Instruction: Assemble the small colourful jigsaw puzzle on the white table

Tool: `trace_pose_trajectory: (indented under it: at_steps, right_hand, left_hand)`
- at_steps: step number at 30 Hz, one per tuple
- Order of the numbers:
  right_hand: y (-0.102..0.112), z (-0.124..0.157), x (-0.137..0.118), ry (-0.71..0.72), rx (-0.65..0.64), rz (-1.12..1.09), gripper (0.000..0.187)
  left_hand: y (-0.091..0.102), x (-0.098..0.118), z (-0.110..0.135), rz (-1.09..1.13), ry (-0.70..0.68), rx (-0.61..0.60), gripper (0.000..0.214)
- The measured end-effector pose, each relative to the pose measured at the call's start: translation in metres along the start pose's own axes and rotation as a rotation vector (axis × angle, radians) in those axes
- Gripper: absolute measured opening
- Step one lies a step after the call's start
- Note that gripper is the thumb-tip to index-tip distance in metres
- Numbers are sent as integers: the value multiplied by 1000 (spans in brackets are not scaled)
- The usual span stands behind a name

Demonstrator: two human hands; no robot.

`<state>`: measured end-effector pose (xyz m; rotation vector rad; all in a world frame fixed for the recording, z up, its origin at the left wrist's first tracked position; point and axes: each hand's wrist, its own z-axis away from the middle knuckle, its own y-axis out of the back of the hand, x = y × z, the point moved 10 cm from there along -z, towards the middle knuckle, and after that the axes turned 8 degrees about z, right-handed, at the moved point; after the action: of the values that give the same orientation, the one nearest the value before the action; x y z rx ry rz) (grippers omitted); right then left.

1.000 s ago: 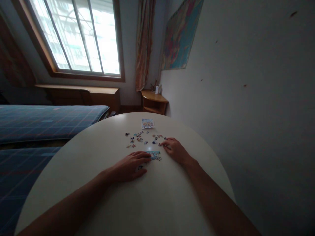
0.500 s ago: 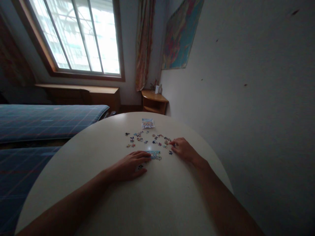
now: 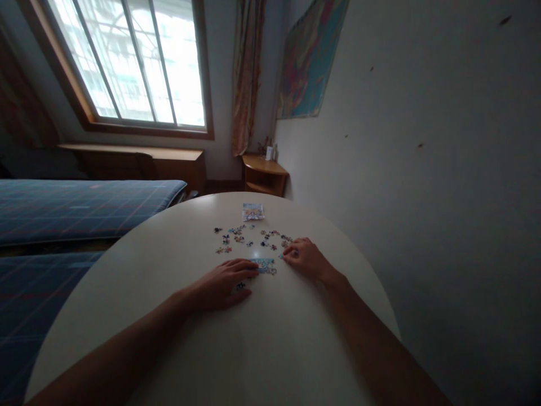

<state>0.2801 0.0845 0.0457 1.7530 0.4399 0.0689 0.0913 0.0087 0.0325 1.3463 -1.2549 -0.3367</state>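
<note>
My left hand (image 3: 230,282) lies flat with fingers stretched out, their tips resting on the left part of a joined light-blue puzzle section (image 3: 267,266). A dark loose puzzle piece (image 3: 240,286) shows between its thumb and forefinger. To the right of the section, my right hand (image 3: 305,258) is closed, thumb and forefinger together at a small light-coloured puzzle piece (image 3: 280,256). The fingers partly hide that piece. Several loose puzzle pieces (image 3: 239,239) are scattered beyond both hands, and a few (image 3: 285,240) lie just past my right fingertips.
A small picture card or packet (image 3: 253,212) lies farther back on the round white table (image 3: 177,349). The wall (image 3: 422,225) runs close on the right. To the left is a bed with a plaid mattress (image 3: 84,211). A wooden corner shelf (image 3: 265,165) stands behind the table.
My right hand has moved a little left, toward the joined section, its fingertips now at the light piece. The dark piece below it is now covered. My left hand stays in place.
</note>
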Motion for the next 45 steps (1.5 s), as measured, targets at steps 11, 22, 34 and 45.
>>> trace_pose_trajectory:
  at_steps: [11,22,34,45]
  right_hand:
    - [-6,5,-16,79,-111,-89,11]
    - [-2,8,-32,153,-93,-243,12]
    - [-6,7,-43,168,-68,-290,16]
    - [-9,7,-43,178,-85,-270,18]
  left_hand:
    - [-1,-1,-1,-2,1,10,45]
    - [0,-1,-1,0,-10,17,46]
    - [-1,-2,0,6,5,-1,46]
    - [-3,-2,0,-27,6,-18,46]
